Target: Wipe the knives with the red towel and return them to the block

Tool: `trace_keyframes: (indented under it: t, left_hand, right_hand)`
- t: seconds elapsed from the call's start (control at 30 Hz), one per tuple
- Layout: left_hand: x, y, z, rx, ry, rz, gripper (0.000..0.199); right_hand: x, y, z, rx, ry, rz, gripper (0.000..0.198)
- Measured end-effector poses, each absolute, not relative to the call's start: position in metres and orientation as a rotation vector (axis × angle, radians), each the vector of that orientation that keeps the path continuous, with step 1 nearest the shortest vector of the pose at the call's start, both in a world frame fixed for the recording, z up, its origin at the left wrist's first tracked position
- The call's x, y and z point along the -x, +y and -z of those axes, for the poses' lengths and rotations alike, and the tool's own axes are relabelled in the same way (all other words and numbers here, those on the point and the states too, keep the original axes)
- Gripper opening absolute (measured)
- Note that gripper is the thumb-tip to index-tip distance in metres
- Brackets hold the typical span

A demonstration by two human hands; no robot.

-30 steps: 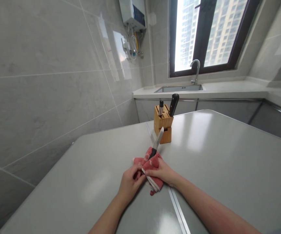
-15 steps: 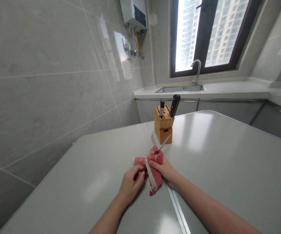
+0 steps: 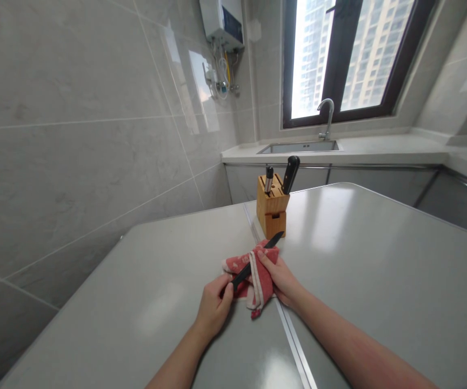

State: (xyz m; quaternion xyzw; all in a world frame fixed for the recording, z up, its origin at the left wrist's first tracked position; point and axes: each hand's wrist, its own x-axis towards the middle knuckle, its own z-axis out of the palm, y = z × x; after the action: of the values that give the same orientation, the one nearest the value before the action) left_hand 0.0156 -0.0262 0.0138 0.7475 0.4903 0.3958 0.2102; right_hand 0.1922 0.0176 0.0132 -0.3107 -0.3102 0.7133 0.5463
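Head camera view: my left hand [image 3: 214, 303] is gripping the black handle of a kitchen knife [image 3: 240, 276], while my right hand [image 3: 282, 280] is clasping a red-and-white towel [image 3: 262, 287] folded over the knife's middle. The blade [image 3: 275, 239] is jutting beyond the cloth, pointing away from me toward a wooden knife block [image 3: 272, 204]; whether it is touching, I cannot tell. The block is standing on a glossy pale table [image 3: 168, 259], with two dark-topped handles [image 3: 291, 174] rising from its slots.
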Motion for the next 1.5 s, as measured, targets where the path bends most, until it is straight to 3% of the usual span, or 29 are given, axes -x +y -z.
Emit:
trace_keyframes:
  t: [0.2,0.53,1.27,1.5]
  left_hand:
    - [-0.017,-0.024,-0.01,-2.026,1.346,-1.014,0.023]
    - [-0.016,-0.026,-0.013,-1.989,1.425,-1.133,0.024]
    - [0.0,-0.02,-0.009,-1.698,1.636,-1.635,0.033]
    - [0.009,-0.017,-0.024,-1.338,1.609,-1.978,0.033]
  right_hand:
    - [-0.192,0.017,-0.013,0.741,-0.755,-1.671,0.033]
    - [-0.193,0.018,-0.019,0.728,-0.683,-1.673,0.031]
    - [-0.204,0.029,-0.024,0.741,-0.513,-1.543,0.026]
    - [-0.207,0.041,-0.012,0.782,-0.349,-1.511,0.029]
